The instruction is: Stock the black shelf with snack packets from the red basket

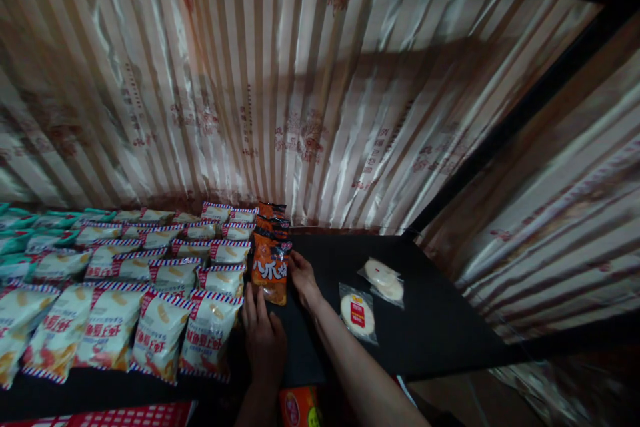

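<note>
An orange snack bag (271,268) with black-and-white lettering stands at the front of a short row of similar orange bags (273,221). My right hand (303,278) is at its right edge, with the fingers bent against the packet. From the lower left, my left hand (265,330) reaches up with its fingers stretched out, the tips by the bag's bottom left corner. Just left of that hand is a pale snack bag (211,333) with a striped top edge, the end one of a front row.
Several rows of pale bags (103,327) and green-topped bags (15,240) fill the left of the black shelf (430,320). Flat clear packets (357,313) with round white contents lie at right. Corrugated wrapped sheeting (300,80) stands behind. An orange package (300,407) sits below the front edge.
</note>
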Tool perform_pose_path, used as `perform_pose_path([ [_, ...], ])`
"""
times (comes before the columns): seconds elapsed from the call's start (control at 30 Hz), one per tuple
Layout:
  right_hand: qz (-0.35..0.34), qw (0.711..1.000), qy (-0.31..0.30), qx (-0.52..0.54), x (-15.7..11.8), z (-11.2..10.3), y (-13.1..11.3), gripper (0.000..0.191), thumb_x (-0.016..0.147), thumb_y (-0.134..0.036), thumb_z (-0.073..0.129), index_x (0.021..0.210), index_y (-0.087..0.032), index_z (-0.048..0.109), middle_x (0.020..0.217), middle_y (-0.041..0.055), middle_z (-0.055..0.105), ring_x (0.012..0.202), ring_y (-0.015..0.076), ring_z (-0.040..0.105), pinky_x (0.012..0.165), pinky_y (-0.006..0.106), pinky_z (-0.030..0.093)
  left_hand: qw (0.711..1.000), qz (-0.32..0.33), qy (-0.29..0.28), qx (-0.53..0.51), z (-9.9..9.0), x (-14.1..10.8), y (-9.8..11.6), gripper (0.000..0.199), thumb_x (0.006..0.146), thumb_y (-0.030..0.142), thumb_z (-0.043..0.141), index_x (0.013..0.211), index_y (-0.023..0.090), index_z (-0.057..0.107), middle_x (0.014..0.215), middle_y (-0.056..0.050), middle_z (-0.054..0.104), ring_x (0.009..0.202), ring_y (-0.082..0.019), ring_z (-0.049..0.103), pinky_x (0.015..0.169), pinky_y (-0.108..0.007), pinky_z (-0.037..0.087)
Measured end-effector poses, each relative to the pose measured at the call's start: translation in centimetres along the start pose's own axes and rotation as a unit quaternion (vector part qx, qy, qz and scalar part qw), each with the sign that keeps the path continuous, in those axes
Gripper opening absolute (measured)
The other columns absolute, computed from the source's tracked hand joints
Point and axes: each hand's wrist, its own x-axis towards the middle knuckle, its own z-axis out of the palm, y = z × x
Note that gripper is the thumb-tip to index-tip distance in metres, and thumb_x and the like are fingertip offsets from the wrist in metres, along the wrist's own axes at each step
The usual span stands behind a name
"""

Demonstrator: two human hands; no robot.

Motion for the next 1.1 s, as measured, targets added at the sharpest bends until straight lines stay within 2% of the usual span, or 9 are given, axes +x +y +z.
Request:
perform_pose_path([
  [0.13,0.012,1.0,-0.014,-0.016,0.6,0.4,-0.6,0.033,0.058,-0.036,0.07,0.085,-0.018,0.065,0.08,0.0036,0.071,0.076,0.0202,0.065,0.069,0.031,0.051,1.0,-0.001,-0.011,0.009,0.0,0.1,0.0,0.048,0.083,0.009,0.035,0.131,0.009,0.038,0.142,-0.019,0.031,0.134,-0.027,0.025,0.104,-0.048,0.031],
  [0.27,0.01,0.999,-0.006,-0.04,1.1,0.5,0.1,0.025,0.059,-0.033,0.067,0.078,-0.018,0.064,0.076,0.0034,0.07,0.071,0.0196,0.064,0.067,0.03,0.05,1.0,0.004,-0.002,0.006,0.1,0.0,0.0,0.051,0.082,0.009,0.037,0.133,0.012,0.037,0.144,-0.017,0.03,0.134,-0.026,0.025,0.105,-0.048,0.03],
  [0.47,-0.044,0.994,0.029,-0.094,1.5,0.5,1.3,0.012,0.063,-0.029,0.055,0.069,-0.019,0.059,0.072,0.001,0.069,0.065,0.0162,0.06,0.063,0.027,0.048,1.0,-0.002,0.004,0.01,0.1,-0.1,0.1,0.049,0.082,0.009,0.036,0.132,0.012,0.038,0.142,-0.018,0.033,0.133,-0.027,0.027,0.104,-0.049,0.031],
  [0.8,-0.109,0.98,0.031,-0.165,2.5,0.5,1.1,0.017,0.067,-0.03,0.051,0.075,-0.019,0.062,0.075,0.0007,0.069,0.067,0.0158,0.06,0.064,0.026,0.048,1.0,-0.028,0.003,0.001,-0.1,0.2,0.3,0.052,0.081,0.009,0.037,0.133,0.013,0.037,0.14,-0.017,0.036,0.132,-0.028,0.029,0.104,-0.049,0.031],
  [0.97,-0.11,0.972,0.026,-0.207,3.3,-0.1,1.9,0.02,0.066,-0.031,0.057,0.078,-0.019,0.065,0.073,0.0008,0.069,0.069,0.0178,0.061,0.066,0.028,0.049,0.999,-0.027,-0.019,0.01,-0.1,0.2,0.4,0.052,0.081,0.009,0.038,0.132,0.018,0.041,0.146,-0.013,0.028,0.134,-0.028,0.026,0.104,-0.049,0.03],
  [1.1,-0.111,0.974,0.019,-0.196,3.5,-0.3,2.2,0.022,0.065,-0.033,0.057,0.079,-0.018,0.065,0.074,0.0011,0.07,0.07,0.018,0.062,0.067,0.028,0.05,0.999,-0.034,-0.03,0.013,-0.1,0.2,0.5,0.052,0.08,0.009,0.04,0.131,0.02,0.043,0.149,-0.01,0.021,0.134,-0.028,0.024,0.105,-0.049,0.029],
])
